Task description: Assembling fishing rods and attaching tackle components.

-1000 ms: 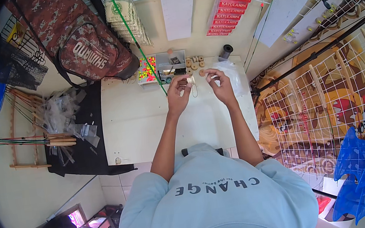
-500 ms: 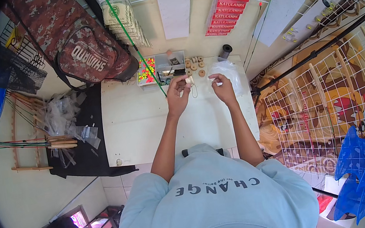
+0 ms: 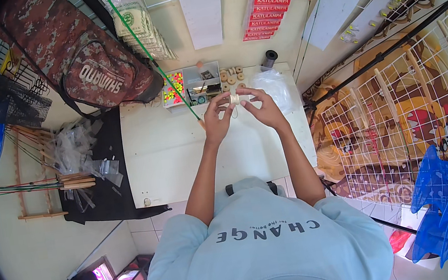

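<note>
My left hand [image 3: 218,116] is closed on a small pale spool [image 3: 235,99] above the far part of the white table [image 3: 180,152]. My right hand [image 3: 266,111] meets it from the other side, thumb and fingers pinched at the spool's right end. A thin loop of line hangs just under the spool; its exact run is too fine to follow. Right behind my fingers lie several wooden spools [image 3: 231,76], and left of them stands a divided tray [image 3: 202,88] with brightly coloured small pieces in one compartment.
A green rod [image 3: 159,69] slants down to the table beside my left hand. Clear plastic bags [image 3: 277,92] and a dark spool [image 3: 269,59] sit at the back right. On the left are a black cloth [image 3: 103,197] and a camouflage bag [image 3: 94,72]; a white wire grid [image 3: 400,132] stands right.
My right hand has moved left, from apart to touching the spool. My left hand still holds it. The view has shifted slightly.
</note>
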Action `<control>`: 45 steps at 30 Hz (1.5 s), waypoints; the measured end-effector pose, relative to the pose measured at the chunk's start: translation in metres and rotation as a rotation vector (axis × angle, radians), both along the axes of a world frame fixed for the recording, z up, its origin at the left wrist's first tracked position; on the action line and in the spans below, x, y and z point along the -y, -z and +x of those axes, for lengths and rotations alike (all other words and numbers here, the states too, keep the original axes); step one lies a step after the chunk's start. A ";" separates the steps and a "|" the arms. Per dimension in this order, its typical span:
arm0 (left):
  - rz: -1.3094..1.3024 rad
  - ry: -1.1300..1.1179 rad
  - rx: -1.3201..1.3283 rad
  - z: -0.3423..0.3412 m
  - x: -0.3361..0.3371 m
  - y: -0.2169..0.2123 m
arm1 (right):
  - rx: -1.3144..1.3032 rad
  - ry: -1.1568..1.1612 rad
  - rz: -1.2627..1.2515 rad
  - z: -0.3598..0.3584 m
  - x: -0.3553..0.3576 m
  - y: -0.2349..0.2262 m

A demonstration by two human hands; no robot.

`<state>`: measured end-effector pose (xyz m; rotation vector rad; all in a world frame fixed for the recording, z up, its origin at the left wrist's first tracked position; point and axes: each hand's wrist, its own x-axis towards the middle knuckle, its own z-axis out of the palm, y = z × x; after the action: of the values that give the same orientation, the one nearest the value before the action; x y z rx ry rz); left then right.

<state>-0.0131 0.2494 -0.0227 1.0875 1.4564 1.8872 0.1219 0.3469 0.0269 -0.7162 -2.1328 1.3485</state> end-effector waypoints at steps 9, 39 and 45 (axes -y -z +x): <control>-0.040 0.074 -0.018 0.004 0.001 -0.006 | 0.032 -0.028 -0.022 0.005 -0.001 0.011; -0.546 0.187 -0.170 0.049 -0.028 -0.006 | -0.119 0.071 -0.386 0.038 -0.008 0.022; -0.285 0.100 -0.077 0.043 -0.022 0.006 | -0.195 0.186 -0.288 0.046 -0.013 0.026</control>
<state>0.0297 0.2713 -0.0283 1.0823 1.6227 1.5287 0.1679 0.3600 0.0014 -0.8347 -1.6964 1.5689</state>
